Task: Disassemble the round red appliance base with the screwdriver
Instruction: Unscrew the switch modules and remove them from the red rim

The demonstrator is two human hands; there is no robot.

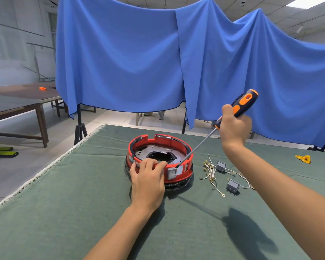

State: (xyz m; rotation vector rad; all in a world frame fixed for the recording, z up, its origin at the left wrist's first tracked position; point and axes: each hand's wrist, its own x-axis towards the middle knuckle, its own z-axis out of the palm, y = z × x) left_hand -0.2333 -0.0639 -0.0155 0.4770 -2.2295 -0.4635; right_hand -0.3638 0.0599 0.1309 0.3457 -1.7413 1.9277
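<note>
The round red appliance base [184,150] stands on the green table cover [64,203], with a grey metal plate inside it and a grey rocker switch [171,173] in its near wall. My left hand [148,179] grips the near rim, fingers curled over the edge. My right hand [235,126] holds the orange and black handle of the screwdriver [245,103]. Its long shaft slants down to the left, and the tip sits at the top edge of the rocker switch.
Two removed grey switches [221,166] [232,186] with white wires [211,172] lie right of the base. A small yellow object [303,158] sits at the far right. Blue cloth [158,62] hangs behind the table. Brown tables [17,102] stand at the left.
</note>
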